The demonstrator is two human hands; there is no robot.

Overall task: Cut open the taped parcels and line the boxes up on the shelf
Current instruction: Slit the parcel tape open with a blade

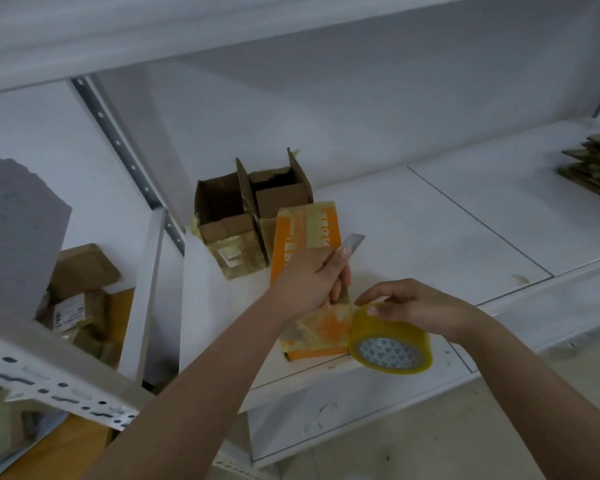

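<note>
The left hand holds its grip clamped around the handle of a utility knife, whose bare blade projects up and to the right, clear of the tape. The orange taped parcel lies flat on the white shelf, directly under this hand and just in front of two opened cardboard boxes standing side by side at the back. The right hand rests on a roll of clear packing tape standing on edge just beside the parcel's near corner, fingers curled over its top; whether the strip is stuck to the parcel cannot be told. The main hazard is the exposed blade: the right hand's fingers lie near the cutting path, so a slip on the glossy tape film could reach them. A deep cut may also damage the contents. The parcel is not held down, so blade drag could push it into the boxes behind. The roll may roll off the shelf edge if released.
</note>
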